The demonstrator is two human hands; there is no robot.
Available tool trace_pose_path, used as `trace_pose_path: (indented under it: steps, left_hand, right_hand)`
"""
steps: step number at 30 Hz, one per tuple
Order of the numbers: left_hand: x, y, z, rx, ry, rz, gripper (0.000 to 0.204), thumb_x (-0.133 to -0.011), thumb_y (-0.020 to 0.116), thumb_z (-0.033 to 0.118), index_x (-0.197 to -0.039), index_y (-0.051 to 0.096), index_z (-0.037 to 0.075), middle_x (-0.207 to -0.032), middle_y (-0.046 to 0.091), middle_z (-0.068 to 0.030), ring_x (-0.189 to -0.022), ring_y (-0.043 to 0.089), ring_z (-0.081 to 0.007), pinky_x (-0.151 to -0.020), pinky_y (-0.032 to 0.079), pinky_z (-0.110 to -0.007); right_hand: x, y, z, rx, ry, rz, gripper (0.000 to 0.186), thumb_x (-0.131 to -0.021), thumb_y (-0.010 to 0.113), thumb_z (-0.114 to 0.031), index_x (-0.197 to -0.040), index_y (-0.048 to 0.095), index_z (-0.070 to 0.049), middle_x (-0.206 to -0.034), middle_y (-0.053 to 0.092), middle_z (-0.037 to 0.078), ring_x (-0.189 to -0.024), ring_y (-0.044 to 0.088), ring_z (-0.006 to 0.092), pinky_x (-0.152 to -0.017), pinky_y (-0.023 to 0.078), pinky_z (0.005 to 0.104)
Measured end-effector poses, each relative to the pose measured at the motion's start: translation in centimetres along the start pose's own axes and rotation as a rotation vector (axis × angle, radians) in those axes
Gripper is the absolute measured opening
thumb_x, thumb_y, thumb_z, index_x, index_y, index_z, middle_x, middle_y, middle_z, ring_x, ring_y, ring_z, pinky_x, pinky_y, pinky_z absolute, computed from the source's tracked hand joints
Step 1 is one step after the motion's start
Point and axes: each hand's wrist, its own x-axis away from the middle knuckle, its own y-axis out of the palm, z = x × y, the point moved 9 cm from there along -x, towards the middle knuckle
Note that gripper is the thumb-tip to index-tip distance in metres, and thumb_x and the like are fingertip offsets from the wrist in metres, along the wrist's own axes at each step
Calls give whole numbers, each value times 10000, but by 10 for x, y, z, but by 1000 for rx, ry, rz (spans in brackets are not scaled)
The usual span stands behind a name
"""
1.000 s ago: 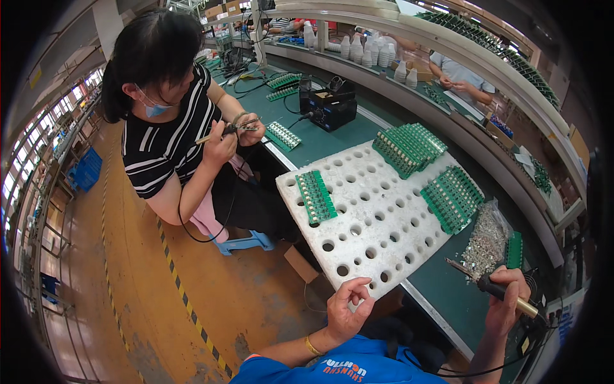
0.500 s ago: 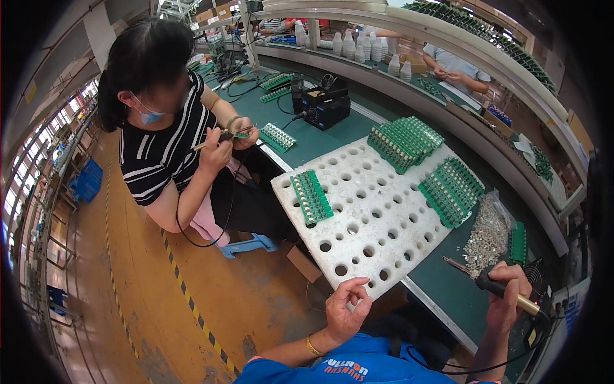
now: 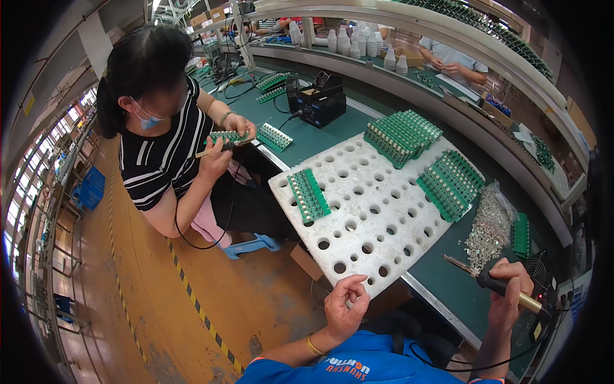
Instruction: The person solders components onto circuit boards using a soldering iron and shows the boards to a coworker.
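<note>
My left hand (image 3: 345,307) is at the near edge of a perforated white foam board (image 3: 384,205), fingers curled together around something too small or hidden to make out. My right hand (image 3: 506,291) grips a soldering iron (image 3: 485,276), its metal tip pointing up-left over the green mat (image 3: 435,288). A loose batch of green circuit boards (image 3: 309,195) lies on the foam's left part; two denser groups (image 3: 401,137) (image 3: 449,185) are at its back and right. A plastic bag of small pale components (image 3: 486,227) is beside the foam, near another green board (image 3: 520,233).
At left a co-worker (image 3: 160,147) in a striped top holds a board and a tool. A black soldering station (image 3: 316,102) is at the back, near cables. A rail shelf (image 3: 409,16) runs above, with white stacked parts (image 3: 355,45) and another worker (image 3: 454,57) beyond. A fan (image 3: 537,269) is at right.
The co-worker's hands have shifted, bringing a green board into plainer view. The whole view has drifted slightly; my two hands keep about the same pose.
</note>
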Motion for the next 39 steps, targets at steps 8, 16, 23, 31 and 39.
trace_pose_path:
  steps: [8, 16, 23, 31, 39]
  left_hand:
    - [-1, 6, 0, 34, -39, -26, 319, -821, 605, 38, -1134, 559, -6, -757, 555, -10, -649, 431, -55, -596, 392, -197]
    - [1, 7, 1, 61, -53, -37, 316, -827, 603, 42, -1136, 556, -7, -758, 553, -5, -654, 431, -50, -600, 388, -192]
    - [-1, 7, 0, 71, -60, -40, 311, -830, 599, 39, -1134, 555, -8, -769, 554, -2, -655, 436, -44, -602, 389, -187]
    - [-4, 14, 3, 95, -73, -66, 305, -833, 588, 28, -1133, 551, -15, -772, 550, -2, -639, 442, -31, -594, 391, -179]
    - [0, 20, 2, 108, -85, -90, 301, -844, 579, 34, -1140, 550, -16, -784, 545, -1, -646, 440, -28, -604, 391, -175]
  right_hand:
    - [1, 1, 0, 5, -23, -80, 480, -944, 470, -430, -846, 587, 26, -686, 510, 67, -504, 360, 51, -415, 231, 190]
    - [3, -4, -5, -3, -19, 5, 477, -907, 509, -404, -788, 606, 47, -562, 470, 29, -491, 378, 69, -421, 247, 214]
    - [0, -3, -3, -2, -23, 2, 471, -911, 510, -398, -791, 609, 46, -570, 476, 31, -502, 384, 72, -431, 248, 214]
    - [1, -7, -3, -15, -21, -1, 468, -915, 508, -398, -795, 614, 42, -586, 501, 41, -501, 385, 74, -444, 262, 213]
    - [3, -11, -7, -11, -37, 8, 469, -915, 505, -402, -786, 610, 36, -555, 485, 32, -492, 375, 77, -461, 272, 226]
